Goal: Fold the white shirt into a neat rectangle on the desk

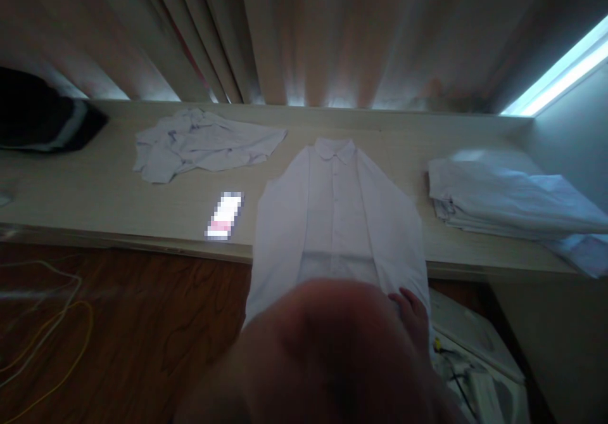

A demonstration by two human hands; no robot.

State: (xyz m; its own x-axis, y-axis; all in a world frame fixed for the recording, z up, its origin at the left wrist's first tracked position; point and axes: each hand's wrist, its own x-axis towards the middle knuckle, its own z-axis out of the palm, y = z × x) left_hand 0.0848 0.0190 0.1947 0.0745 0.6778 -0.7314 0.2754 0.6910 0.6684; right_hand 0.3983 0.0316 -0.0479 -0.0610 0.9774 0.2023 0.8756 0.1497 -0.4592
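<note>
A white collared shirt lies front up on the pale shelf, its collar toward the back and its lower part reaching past the front edge. By the shirt's lower right side is my right hand, its fingers bent over the cloth and closed on it; the thumb is hidden. A large, blurred hand, which I take for my left hand, is very close to the camera. It covers the bottom of the shirt, and its fingers cannot be made out.
A crumpled white garment lies back left, with a lit phone, pixelated, in front. Folded white clothes are stacked at right. A black bag-like object sits far left. Cables trail over the wooden floor; a whitish case stands below right.
</note>
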